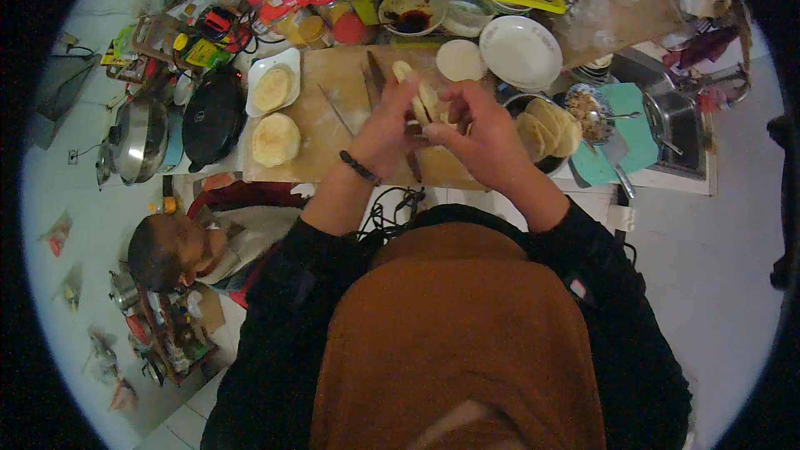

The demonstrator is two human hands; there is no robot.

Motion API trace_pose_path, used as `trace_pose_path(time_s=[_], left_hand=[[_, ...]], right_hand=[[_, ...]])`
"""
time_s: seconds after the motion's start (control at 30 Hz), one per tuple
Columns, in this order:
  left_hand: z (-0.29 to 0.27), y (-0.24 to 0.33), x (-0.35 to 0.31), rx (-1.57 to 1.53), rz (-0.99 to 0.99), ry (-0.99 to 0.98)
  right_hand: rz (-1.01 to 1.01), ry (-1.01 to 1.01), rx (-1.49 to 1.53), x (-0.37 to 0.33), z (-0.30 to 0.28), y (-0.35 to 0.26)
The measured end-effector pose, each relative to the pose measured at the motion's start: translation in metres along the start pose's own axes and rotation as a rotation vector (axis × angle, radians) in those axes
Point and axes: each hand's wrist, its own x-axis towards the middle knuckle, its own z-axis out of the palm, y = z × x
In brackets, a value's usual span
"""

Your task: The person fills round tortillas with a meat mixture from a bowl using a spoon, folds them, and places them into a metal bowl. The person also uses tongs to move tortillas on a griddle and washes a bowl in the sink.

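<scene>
Pale flatbread piece (426,98) is between the hands, over the wooden board (323,75). Grip: left hand (390,122) and right hand (483,127) both closed on it. Long axis slants far-left to near-right; neither hand clearly nearer.

Dim, grainy, fisheye-bent toward black edges.

No readable text — print too small, blurred (yellow-green package (202,53) included)
</scene>
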Motion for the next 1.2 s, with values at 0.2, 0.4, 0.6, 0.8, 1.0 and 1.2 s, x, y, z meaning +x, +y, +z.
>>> trace_pose_path(time_s=[0.2, 0.4, 0.6, 0.8, 1.0, 1.2], left_hand=[[0.062, -0.046, -0.032, -0.213, -0.049, -0.176], [0.14, -0.083, -0.054, -0.307, 0.046, -0.286], [0.219, -0.116, -0.04, -0.296, 0.027, -0.11], [0.264, -0.13, -0.043, -0.059, 0.121, -0.24], [0.306, -0.182, -0.022, 0.028, 0.046, -0.352], [0.325, -0.203, -0.025, 0.008, -0.183, -0.53]], right_hand=[[-0.061, -0.04, -0.045, -0.035, -0.051, 0.017], [-0.273, 0.242, -0.326, -0.082, -0.116, 0.031], [-0.333, 0.192, -0.54, -0.136, -0.17, 0.036], [0.037, 0.225, -0.007, -0.182, -0.196, 0.01], [-0.043, 0.44, 0.051, -0.264, -0.233, 0.045], [0.116, 0.458, -0.095, -0.293, -0.232, 0.038]])
